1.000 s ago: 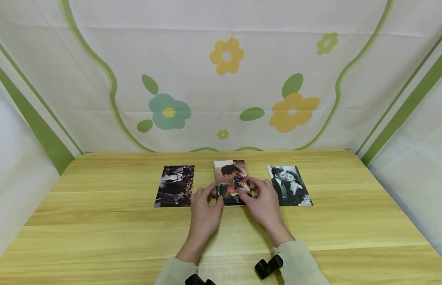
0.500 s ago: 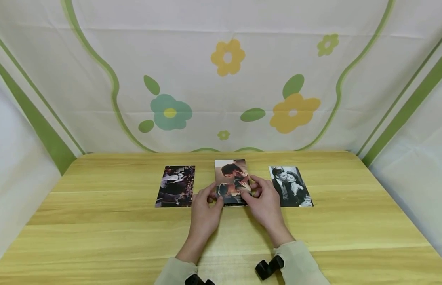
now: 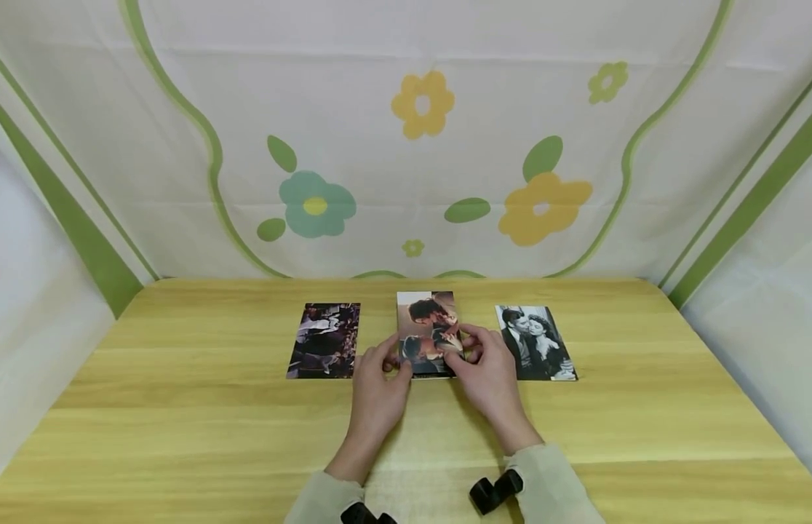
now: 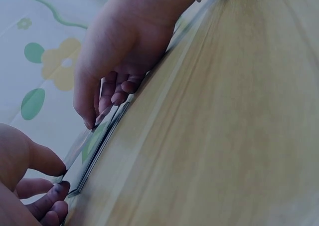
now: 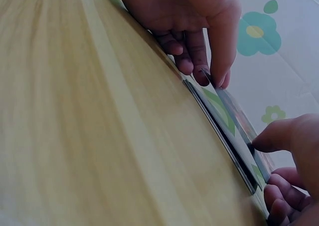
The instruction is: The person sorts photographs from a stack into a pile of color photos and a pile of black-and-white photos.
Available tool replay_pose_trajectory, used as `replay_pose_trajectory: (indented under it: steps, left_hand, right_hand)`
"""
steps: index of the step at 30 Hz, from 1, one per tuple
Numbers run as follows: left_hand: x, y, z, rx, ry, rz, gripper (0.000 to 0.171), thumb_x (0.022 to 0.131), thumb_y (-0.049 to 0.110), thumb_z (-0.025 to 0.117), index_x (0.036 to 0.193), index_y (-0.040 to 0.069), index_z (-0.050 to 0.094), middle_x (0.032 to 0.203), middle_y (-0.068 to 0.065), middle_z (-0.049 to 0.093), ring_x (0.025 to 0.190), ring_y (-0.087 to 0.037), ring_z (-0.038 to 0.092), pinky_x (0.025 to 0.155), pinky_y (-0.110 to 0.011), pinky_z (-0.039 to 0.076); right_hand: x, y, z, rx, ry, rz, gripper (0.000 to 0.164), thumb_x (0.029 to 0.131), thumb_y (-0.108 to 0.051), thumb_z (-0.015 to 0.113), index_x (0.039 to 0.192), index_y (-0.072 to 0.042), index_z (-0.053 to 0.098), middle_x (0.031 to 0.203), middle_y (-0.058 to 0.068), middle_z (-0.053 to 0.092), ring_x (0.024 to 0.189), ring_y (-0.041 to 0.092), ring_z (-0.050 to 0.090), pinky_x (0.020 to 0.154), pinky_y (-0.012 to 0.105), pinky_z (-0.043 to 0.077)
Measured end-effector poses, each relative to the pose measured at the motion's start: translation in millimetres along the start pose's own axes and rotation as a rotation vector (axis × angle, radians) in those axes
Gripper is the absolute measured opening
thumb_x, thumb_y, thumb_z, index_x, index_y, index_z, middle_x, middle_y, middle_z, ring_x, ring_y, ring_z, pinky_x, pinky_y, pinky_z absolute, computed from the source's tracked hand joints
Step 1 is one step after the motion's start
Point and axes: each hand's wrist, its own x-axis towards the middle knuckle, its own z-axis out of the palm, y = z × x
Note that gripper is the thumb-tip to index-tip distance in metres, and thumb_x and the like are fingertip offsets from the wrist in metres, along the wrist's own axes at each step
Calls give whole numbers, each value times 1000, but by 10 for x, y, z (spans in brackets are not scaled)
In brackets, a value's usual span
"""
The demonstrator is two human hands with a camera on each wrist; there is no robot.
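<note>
At the table's middle, both my hands hold a colour photo card (image 3: 427, 324) of two people close together. My left hand (image 3: 378, 386) pinches its left edge between thumb and fingers, while my right hand (image 3: 490, 375) grips the right edge. In the right wrist view, this card is raised slightly off one or more dark-edged cards (image 5: 219, 136) lying flat on the wood; how many is unclear. To the left lies a dark, crowded colour photo (image 3: 324, 340). A black-and-white photo (image 3: 537, 343) of a couple lies to the right, just beyond my right hand.
The wooden table (image 3: 183, 437) runs up to a white cloth backdrop (image 3: 380, 175) printed with flowers. White cloth with green stripes also closes in both sides. A black wrist device (image 3: 495, 492) sits at my right cuff, another (image 3: 367, 515) at the left.
Both hands keep their hold on the middle card with hardly any movement. The whole head view shifts slightly, and the two side photos stay in place on the table.
</note>
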Motion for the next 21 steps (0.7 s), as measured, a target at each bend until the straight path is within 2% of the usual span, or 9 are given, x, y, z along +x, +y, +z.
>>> replay_pose_trajectory:
  steps: [21]
  left_hand:
    - [-14,11,-3,-5,6,-28,49,92,1,70,141,3,70,98,-10,63,95,-19,49,83,-31,41]
  right_hand:
    - [5,13,-10,-9,-14,10,48,92,-20,82,138,-13,71,112,7,65,90,15,58,81,28,46]
